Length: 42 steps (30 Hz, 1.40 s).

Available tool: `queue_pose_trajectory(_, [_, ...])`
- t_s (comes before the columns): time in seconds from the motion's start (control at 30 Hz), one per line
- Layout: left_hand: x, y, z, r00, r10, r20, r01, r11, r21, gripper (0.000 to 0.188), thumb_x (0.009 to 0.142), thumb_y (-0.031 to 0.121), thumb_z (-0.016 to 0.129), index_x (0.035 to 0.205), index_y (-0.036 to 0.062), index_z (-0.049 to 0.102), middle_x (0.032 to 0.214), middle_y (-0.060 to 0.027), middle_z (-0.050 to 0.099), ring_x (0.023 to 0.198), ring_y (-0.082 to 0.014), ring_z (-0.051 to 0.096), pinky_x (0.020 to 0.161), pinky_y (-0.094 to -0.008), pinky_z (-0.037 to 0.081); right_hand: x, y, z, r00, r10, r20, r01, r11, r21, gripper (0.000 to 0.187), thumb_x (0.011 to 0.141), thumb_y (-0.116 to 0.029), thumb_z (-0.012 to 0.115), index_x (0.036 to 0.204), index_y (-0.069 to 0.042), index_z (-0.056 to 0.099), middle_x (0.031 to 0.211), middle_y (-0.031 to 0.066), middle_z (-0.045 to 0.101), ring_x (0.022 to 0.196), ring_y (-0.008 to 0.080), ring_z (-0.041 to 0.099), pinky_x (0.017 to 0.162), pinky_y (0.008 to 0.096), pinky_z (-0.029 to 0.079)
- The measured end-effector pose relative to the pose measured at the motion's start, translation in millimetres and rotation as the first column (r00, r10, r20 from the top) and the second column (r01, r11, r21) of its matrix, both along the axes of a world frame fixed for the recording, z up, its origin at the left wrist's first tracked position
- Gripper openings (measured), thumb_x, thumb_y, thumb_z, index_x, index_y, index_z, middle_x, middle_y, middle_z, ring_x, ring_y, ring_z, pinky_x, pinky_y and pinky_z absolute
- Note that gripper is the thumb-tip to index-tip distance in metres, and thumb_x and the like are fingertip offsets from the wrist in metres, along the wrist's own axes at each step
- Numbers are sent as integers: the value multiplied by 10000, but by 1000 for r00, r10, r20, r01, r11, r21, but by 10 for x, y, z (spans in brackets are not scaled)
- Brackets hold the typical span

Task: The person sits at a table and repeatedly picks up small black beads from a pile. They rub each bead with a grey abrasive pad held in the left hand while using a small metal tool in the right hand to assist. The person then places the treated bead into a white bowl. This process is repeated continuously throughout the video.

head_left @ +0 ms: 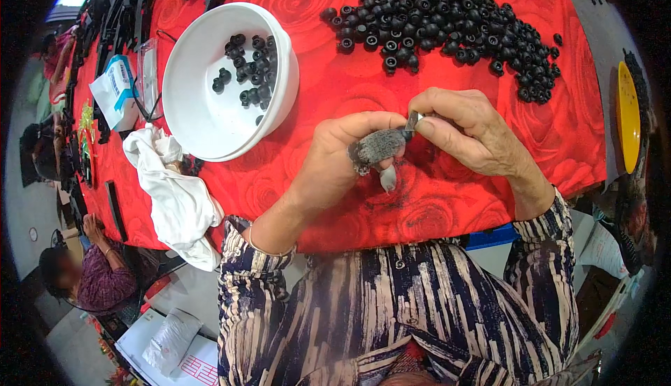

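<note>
My left hand (pixel 342 141) is closed near the table's front edge, with a worn grey knit cover (pixel 381 146) on a finger and a pale grey cover on another fingertip (pixel 388 178). Between its thumb and covered finger it pinches a small black part, mostly hidden. My right hand (pixel 465 131) pinches a small flat metal blade (pixel 414 120) between thumb and index finger. The blade touches or nearly touches the black part. Beyond the hands lies a wide pile of black round parts (pixel 447 22) with holes. More such parts lie in a white bowl (pixel 183 71) at the left.
A red rose-patterned cloth (pixel 314 78) covers the table. Left of the bowl are a white rag (pixel 175 204), a white-and-blue packet (pixel 115 92) and long black strips (pixel 119 29). A yellow dish (pixel 628 117) stands far right. Another person (pixel 105 274) sits at the left.
</note>
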State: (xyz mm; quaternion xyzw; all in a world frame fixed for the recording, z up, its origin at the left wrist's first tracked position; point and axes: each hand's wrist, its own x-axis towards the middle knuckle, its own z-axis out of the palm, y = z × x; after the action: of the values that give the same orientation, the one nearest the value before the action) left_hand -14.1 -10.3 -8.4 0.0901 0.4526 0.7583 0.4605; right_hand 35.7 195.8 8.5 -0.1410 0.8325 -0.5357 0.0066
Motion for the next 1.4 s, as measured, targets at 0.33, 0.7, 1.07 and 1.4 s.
queue_pose_trajectory(0.33, [-7,-16,-45,999,-30,15,30,999,12,232,874,76,565,1086,-7,610,858,-20,614,726,-59,552,640,-205,476,-5,11,-26,999,50,-16,-49,998,40,92,844,-112,555,882,-30,574,688,132,567,631,297,587,545,360,432])
queue_pose_trajectory(0.7, [-13,24,-123,994,67,84,-72,996,54,230,877,73,539,1079,-17,606,871,-69,611,699,-101,546,599,-223,482,39,-41,-34,982,155,-108,-143,983,112,92,826,-119,582,850,-31,576,673,125,561,594,300,572,519,364,431])
queue_pose_trajectory(1.07, [-51,26,-90,989,43,142,-63,988,138,248,870,76,556,1098,-18,584,876,-80,616,708,-101,566,604,-215,490,27,-7,24,987,-99,-124,94,994,-47,250,762,-59,661,993,-5,584,733,57,530,576,118,501,499,263,383])
queue_pose_trajectory(1.4, [12,20,-127,985,-50,165,11,974,226,255,851,-21,553,1104,-39,570,945,-73,616,816,-93,582,713,-181,497,55,-138,-130,809,25,-587,141,962,236,457,558,-60,698,999,12,604,661,62,495,526,206,504,452,325,386])
